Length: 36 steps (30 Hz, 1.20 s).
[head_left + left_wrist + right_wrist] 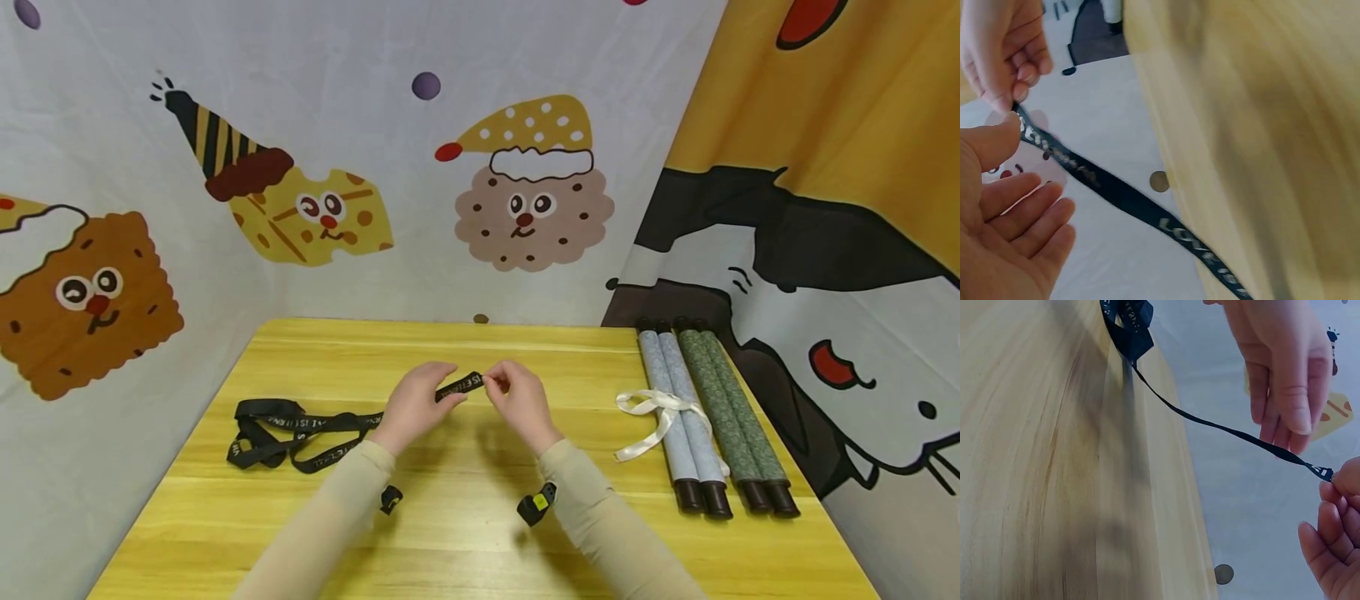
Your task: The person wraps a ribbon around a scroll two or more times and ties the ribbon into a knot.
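Note:
My right hand (519, 398) pinches the tip of a black ribbon (463, 385) printed with pale lettering, held up above the table. Close beside that end is my left hand (417, 406), its fingers loosely extended and the thumb apart from them. In the left wrist view, the left thumb (997, 140) overlaps the ribbon close to the pinched end, while the other fingers lie below it with nothing in them. From the right hand the ribbon (1210, 423) slants down to a heap of loose loops (266, 408) on the table's left side.
At the table's right side lie two pale blue rolls (678, 408) tied with a white ribbon bow (660, 408). Beside them are two dark green rolls (731, 408) with dark brown ends. A cartoon-printed cloth (337, 292) hangs behind the wooden table (450, 542).

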### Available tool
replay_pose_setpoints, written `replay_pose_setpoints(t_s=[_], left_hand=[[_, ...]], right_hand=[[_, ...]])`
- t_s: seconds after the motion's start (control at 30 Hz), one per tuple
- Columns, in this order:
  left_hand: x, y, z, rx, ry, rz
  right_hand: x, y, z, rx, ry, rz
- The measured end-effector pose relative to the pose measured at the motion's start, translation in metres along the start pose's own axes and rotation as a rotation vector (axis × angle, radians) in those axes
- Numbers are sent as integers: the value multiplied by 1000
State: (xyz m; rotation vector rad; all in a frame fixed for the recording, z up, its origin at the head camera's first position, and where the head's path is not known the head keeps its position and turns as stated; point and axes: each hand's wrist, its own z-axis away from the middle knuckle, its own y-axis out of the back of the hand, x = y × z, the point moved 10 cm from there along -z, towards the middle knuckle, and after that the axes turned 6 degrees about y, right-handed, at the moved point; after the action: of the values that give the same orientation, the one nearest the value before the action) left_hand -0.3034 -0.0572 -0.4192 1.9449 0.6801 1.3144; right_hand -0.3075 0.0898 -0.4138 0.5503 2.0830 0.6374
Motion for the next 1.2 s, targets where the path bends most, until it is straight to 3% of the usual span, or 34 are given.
replay_pose_setpoints(t_s=[0.17,0.4,0.67,0.93,1.2], left_hand=[[1,-2,9,70,-69,-154],[1,-8,13,150,-126,-264],[-10,-14,10,205,-51,-248],[-16,-8,7,158,18,-260],[-10,-10,9,128,-8,-301]], right_hand=[[8,2,1,17,-81,-59],[13,4,2,32,-156,-130],[16,4,3,45,-170,-161],[7,8,2,28,-23,-108],[-24,3,-5,-69,284,99]])
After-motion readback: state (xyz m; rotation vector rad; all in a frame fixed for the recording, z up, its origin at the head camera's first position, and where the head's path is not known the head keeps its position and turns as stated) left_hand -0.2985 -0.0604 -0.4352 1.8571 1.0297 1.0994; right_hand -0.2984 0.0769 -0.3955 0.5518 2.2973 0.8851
